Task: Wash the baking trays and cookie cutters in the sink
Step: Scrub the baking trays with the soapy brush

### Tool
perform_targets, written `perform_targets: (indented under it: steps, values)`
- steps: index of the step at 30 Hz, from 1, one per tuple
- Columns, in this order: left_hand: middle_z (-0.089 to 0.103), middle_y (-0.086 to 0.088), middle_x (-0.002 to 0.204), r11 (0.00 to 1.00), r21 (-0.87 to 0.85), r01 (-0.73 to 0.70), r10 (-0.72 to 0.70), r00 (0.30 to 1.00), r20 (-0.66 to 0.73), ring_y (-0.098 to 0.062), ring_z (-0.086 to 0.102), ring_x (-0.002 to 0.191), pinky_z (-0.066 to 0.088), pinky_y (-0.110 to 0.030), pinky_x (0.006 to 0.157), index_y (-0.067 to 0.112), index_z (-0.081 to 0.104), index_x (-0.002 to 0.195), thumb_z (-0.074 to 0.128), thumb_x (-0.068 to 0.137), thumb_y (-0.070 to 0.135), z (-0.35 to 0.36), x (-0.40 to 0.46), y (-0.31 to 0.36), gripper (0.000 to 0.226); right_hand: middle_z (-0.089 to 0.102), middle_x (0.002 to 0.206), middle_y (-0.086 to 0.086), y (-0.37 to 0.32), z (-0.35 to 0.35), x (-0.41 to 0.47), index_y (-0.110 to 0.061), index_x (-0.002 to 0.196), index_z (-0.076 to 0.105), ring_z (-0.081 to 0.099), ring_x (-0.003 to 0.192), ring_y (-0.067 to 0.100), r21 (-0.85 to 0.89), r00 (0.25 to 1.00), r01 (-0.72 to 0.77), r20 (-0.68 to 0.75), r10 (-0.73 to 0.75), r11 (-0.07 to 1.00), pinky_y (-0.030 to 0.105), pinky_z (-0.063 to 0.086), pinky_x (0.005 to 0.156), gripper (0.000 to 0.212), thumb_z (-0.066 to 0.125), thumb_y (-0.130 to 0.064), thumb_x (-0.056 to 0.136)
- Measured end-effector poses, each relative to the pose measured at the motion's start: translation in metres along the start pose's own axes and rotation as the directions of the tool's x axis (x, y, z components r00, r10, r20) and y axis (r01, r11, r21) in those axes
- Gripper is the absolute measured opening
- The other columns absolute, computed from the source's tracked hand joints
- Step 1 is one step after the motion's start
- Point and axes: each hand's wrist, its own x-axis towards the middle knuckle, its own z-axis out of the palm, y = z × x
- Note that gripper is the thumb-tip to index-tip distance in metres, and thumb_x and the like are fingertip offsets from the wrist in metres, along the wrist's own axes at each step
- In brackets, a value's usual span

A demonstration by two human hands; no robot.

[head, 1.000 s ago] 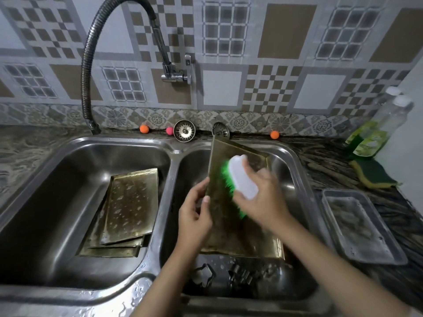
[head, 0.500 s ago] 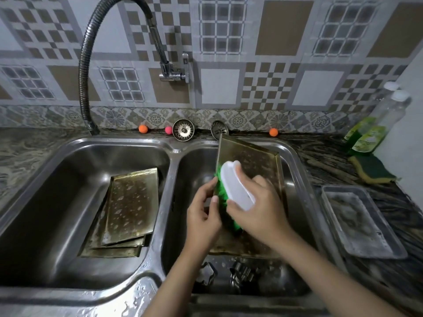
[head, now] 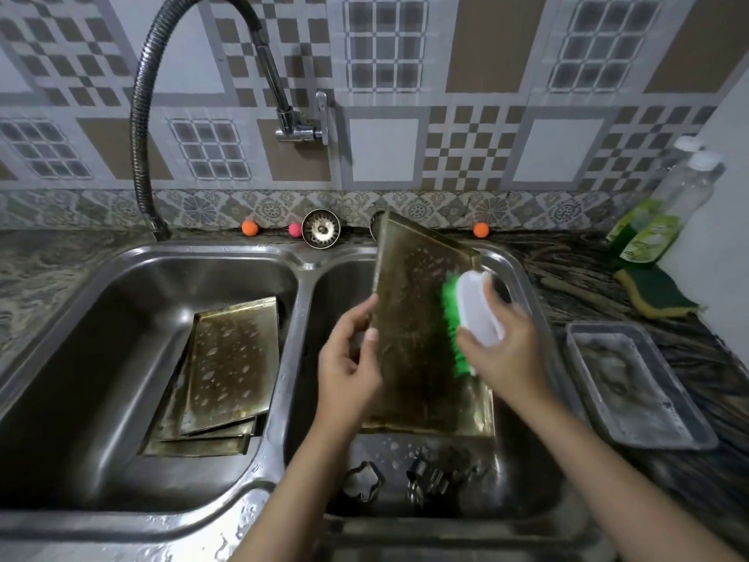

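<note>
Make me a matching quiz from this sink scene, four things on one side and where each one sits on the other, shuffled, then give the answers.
Things:
1. scrub brush
2. stacked trays
3. cookie cutters
4. green sponge

Places:
A. left basin
B. counter by the soap bottles
C. floor of the right basin
D. in the right hand, against the tilted tray

Pairs: 1-D, 2-A, 3-C, 4-B

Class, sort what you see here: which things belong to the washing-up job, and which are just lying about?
Part of the job:
baking tray, gripped by the left hand
scrub brush in the right hand
stacked trays
cookie cutters
sink

Lying about:
sponge
soap bottles
plastic container
small balls
</note>
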Motion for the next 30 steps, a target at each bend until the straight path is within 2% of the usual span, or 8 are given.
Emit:
perform_targets:
  steps: [3, 8, 11, 14, 19, 22, 25, 30]
  values:
    - [0.065, 0.008, 0.12, 1.0, 0.006, -0.004, 0.003, 0.997, 0.076, -0.006, 0.063, 0.1, 0.049, -0.02, 0.081, 0.015, 0.06, 0.124, 0.049, 0.091, 0.011, 0.013, -0.013, -0.001, 0.035, 0.052, 0.103, 0.003, -0.019, 0.007, 0.021, -0.027, 0.146, 0.036, 0.057, 0.096, 0.02, 0.058, 0.995, -0.027, -0.093, 0.032, 0.998, 0.017, 0.042, 0.07, 0.08, 0.074, -0.029, 0.076]
    - [0.064, 0.002, 0.12, 0.999, 0.014, 0.044, -0.043, 0.996, -0.082, 0.003, 0.059, 0.109, 0.046, -0.015, 0.092, 0.012, 0.059, 0.122, 0.048, 0.091, -0.002, -0.004, 0.005, -0.008, 0.035, 0.05, 0.092, -0.003, -0.027, 0.025, -0.04, -0.037, 0.145, 0.03, 0.053, 0.082, 0.013, 0.124, 0.977, 0.172, 0.108, -0.185, 0.977, 0.02, 0.046, 0.07, 0.083, 0.064, -0.042, 0.07]
    - [0.062, -0.004, 0.126, 0.996, 0.049, 0.078, -0.068, 0.981, -0.18, -0.011, 0.056, 0.119, 0.044, -0.035, 0.104, 0.011, 0.058, 0.125, 0.046, 0.094, 0.0, -0.024, 0.018, -0.014, 0.034, 0.054, 0.101, 0.0, 0.0, 0.004, -0.027, -0.042, 0.141, 0.031, 0.059, 0.091, 0.017, 0.152, 0.991, 0.047, 0.116, -0.065, 0.987, 0.011, 0.043, 0.069, 0.085, 0.078, -0.027, 0.072]
    - [0.062, -0.006, 0.126, 0.993, 0.023, 0.113, -0.105, 0.97, -0.221, -0.019, 0.057, 0.119, 0.044, -0.047, 0.104, 0.016, 0.058, 0.125, 0.047, 0.094, 0.006, -0.035, 0.022, -0.023, 0.034, 0.053, 0.093, 0.011, 0.005, -0.019, -0.009, -0.039, 0.141, 0.035, 0.056, 0.081, 0.02, 0.142, 0.995, 0.045, 0.087, -0.058, 0.989, 0.01, 0.041, 0.068, 0.08, 0.077, -0.015, 0.078]
    - [0.064, -0.003, 0.113, 0.987, -0.052, 0.149, -0.157, 0.965, -0.211, -0.008, 0.061, 0.105, 0.049, -0.027, 0.095, 0.023, 0.057, 0.121, 0.048, 0.095, 0.0, -0.039, 0.023, -0.023, 0.036, 0.035, 0.077, 0.0, 0.009, -0.033, -0.001, -0.047, 0.123, 0.05, 0.046, 0.069, 0.014, 0.118, 0.997, 0.024, 0.072, -0.032, 0.993, 0.006, 0.038, 0.07, 0.057, 0.075, -0.022, 0.078]
    - [0.064, -0.014, 0.115, 0.985, -0.064, 0.161, -0.169, 0.976, -0.141, -0.019, 0.061, 0.107, 0.047, -0.032, 0.097, 0.021, 0.056, 0.121, 0.045, 0.095, -0.003, -0.035, 0.02, -0.021, 0.038, 0.034, 0.073, -0.004, 0.0, -0.03, -0.003, -0.048, 0.118, 0.052, 0.043, 0.065, 0.001, 0.235, 0.993, -0.008, 0.113, -0.019, 0.972, 0.003, 0.038, 0.073, 0.052, 0.071, -0.037, 0.071]
    - [0.064, -0.015, 0.119, 0.982, -0.076, 0.17, -0.178, 0.978, -0.111, -0.022, 0.061, 0.111, 0.046, -0.033, 0.099, 0.019, 0.055, 0.124, 0.046, 0.095, -0.002, -0.036, 0.02, -0.029, 0.037, 0.038, 0.079, -0.01, -0.007, -0.032, -0.004, -0.056, 0.115, 0.055, 0.045, 0.076, -0.007, 0.273, 0.986, -0.032, 0.165, -0.014, 0.962, 0.01, 0.038, 0.08, 0.054, 0.071, -0.044, 0.064]
    - [0.067, 0.017, 0.108, 0.977, -0.116, 0.18, -0.187, 0.981, -0.052, 0.005, 0.06, 0.103, 0.044, -0.014, 0.089, 0.016, 0.055, 0.12, 0.051, 0.093, 0.0, -0.032, 0.019, -0.032, 0.031, 0.051, 0.081, -0.018, -0.004, -0.034, -0.007, -0.058, 0.115, 0.056, 0.045, 0.085, -0.002, 0.315, 0.972, -0.08, 0.235, 0.004, 0.946, 0.017, 0.038, 0.091, 0.056, 0.076, -0.038, 0.067]
